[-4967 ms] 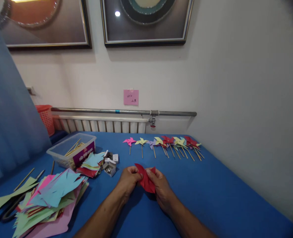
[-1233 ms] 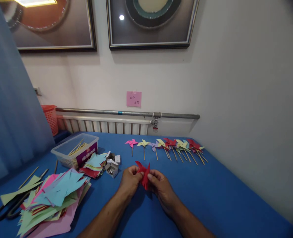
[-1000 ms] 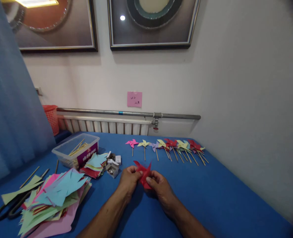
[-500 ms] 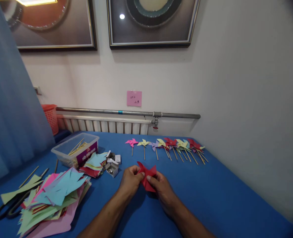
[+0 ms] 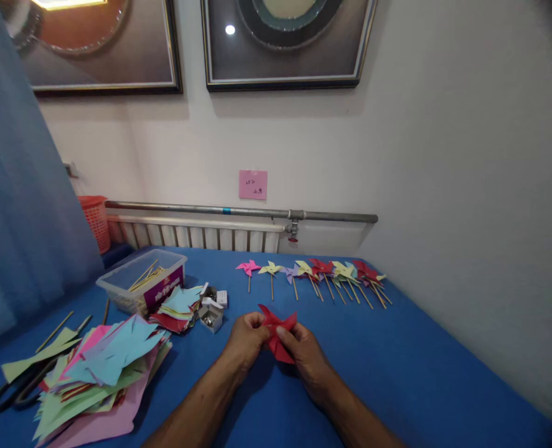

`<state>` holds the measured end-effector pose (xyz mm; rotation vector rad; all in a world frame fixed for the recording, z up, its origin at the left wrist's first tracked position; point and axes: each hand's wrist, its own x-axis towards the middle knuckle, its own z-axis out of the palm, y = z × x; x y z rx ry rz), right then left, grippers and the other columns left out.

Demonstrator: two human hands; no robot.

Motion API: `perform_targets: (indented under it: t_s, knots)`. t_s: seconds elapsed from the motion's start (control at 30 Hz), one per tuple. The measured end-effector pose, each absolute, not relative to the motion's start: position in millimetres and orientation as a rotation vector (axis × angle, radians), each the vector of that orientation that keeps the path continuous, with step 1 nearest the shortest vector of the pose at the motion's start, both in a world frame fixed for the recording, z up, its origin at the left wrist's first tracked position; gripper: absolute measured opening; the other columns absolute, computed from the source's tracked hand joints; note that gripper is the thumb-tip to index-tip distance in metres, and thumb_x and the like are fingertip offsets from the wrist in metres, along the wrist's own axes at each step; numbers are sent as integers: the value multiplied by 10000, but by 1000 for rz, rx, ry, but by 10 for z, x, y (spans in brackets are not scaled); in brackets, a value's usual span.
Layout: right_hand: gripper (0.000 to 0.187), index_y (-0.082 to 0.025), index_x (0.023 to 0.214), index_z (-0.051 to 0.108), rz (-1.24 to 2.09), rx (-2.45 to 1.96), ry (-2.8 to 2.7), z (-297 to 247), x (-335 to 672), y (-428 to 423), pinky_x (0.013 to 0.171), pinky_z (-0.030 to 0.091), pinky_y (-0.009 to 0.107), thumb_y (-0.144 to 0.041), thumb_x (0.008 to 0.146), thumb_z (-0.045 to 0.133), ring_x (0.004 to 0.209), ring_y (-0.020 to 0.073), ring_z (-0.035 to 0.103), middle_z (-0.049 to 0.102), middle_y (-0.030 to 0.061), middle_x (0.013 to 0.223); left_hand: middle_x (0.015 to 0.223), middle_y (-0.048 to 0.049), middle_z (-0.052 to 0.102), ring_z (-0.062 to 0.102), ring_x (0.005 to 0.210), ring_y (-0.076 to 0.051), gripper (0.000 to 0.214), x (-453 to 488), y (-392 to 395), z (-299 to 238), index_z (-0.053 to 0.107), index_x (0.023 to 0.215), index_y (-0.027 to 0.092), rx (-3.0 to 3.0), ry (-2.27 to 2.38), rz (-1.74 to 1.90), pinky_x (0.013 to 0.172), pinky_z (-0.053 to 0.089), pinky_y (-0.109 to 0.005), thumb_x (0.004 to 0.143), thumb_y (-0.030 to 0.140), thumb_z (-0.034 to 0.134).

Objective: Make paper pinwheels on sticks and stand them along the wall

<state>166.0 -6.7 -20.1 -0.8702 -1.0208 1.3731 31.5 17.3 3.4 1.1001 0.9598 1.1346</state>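
A red paper pinwheel [image 5: 281, 353], its corners folded toward the middle, is held just above the blue table between both hands. My left hand [image 5: 250, 339] pinches its left side, thumb on the folded paper near the centre. From the right, my right hand [image 5: 301, 348] grips it with thumb on top and fingers behind. No stick shows on this pinwheel; its underside is hidden. Just left of my left hand are small open boxes [image 5: 211, 316] with shiny metal bits, probably pins, inside.
Finished pinwheels on sticks [image 5: 322, 267] lie in a row at the back. To the left are a clear plastic tub [image 5: 112, 283] of wooden sticks, a stack of coloured paper [image 5: 112, 354], smaller cut papers [image 5: 177, 308] and black-handled scissors [image 5: 26, 389]. A wall bounds the right side.
Both thumbs have drawn slightly closer over the pinwheel's centre, and the red paper has shifted and tilted a little. Everything else stays in place.
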Motion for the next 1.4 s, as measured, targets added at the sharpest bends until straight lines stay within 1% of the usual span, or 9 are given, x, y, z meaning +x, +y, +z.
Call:
perform_targets:
  t_s: [0.17, 0.33, 0.53, 0.67, 0.73, 0.83, 1.0, 1.2, 1.4]
  knots:
    - [446, -168, 905, 727, 1347, -925, -1000, -275, 1686, -13, 771, 538, 333, -503, 648, 870, 796, 228, 712, 767, 60, 840, 476, 54, 494, 372, 443, -59, 297, 320, 157, 31, 511, 570, 172, 1068, 907, 1100, 480, 254, -211, 538, 312, 772]
    - [453, -165, 911, 726, 1341, -945, -969, -264, 1669, -42, 736, 535, 313, -513, 654, 862, 801, 228, 709, 766, 64, 842, 474, 58, 496, 371, 439, -55, 270, 331, 153, 47, 533, 576, 163, 1067, 930, 1088, 477, 253, -207, 525, 291, 765]
    - [444, -157, 888, 716, 1312, -979, -926, -280, 1656, -45, 670, 507, 281, -505, 652, 858, 702, 194, 682, 751, 49, 781, 506, 41, 526, 420, 457, -64, 246, 332, 132, 72, 538, 589, 159, 1043, 898, 1070, 494, 299, -206, 528, 284, 742]
    - [446, -153, 871, 721, 1284, -1021, -920, -280, 1657, -33, 623, 486, 264, -502, 632, 860, 641, 169, 650, 744, 44, 754, 512, 35, 532, 445, 460, -76, 247, 314, 127, 66, 543, 609, 162, 1065, 894, 1054, 504, 348, -220, 574, 329, 722]
    - [450, -154, 873, 717, 1289, -1023, -911, -273, 1656, -31, 609, 484, 267, -505, 628, 857, 641, 174, 649, 745, 50, 755, 533, 27, 556, 482, 470, -91, 258, 304, 130, 62, 571, 656, 159, 1041, 927, 1051, 520, 390, -235, 599, 368, 710]
    - [461, -156, 890, 711, 1291, -1022, -911, -273, 1656, -27, 599, 487, 276, -506, 625, 850, 659, 193, 666, 750, 60, 768, 546, 27, 577, 513, 469, -106, 288, 296, 141, 59, 598, 710, 157, 984, 998, 1039, 516, 414, -245, 588, 390, 716]
    - [431, -150, 848, 707, 1235, -1085, -948, -296, 1668, -9, 596, 480, 280, -507, 636, 823, 592, 174, 635, 735, 42, 709, 517, 36, 565, 504, 444, -97, 294, 297, 155, 51, 587, 675, 159, 1014, 1003, 1042, 493, 401, -231, 578, 389, 742]
    - [401, -152, 863, 715, 1216, -1124, -964, -286, 1673, 5, 596, 467, 276, -486, 655, 794, 593, 172, 617, 736, 38, 706, 506, 29, 566, 503, 438, -98, 281, 304, 177, 6, 583, 654, 160, 1055, 976, 1056, 484, 377, -226, 598, 381, 748]
    - [370, -147, 825, 703, 1179, -1158, -974, -284, 1687, 4, 555, 434, 253, -463, 654, 789, 583, 155, 590, 717, 26, 691, 489, 42, 529, 443, 450, -91, 164, 311, 170, 5, 575, 632, 168, 1267, 1146, 1097, 492, 307, -225, 709, 291, 652]
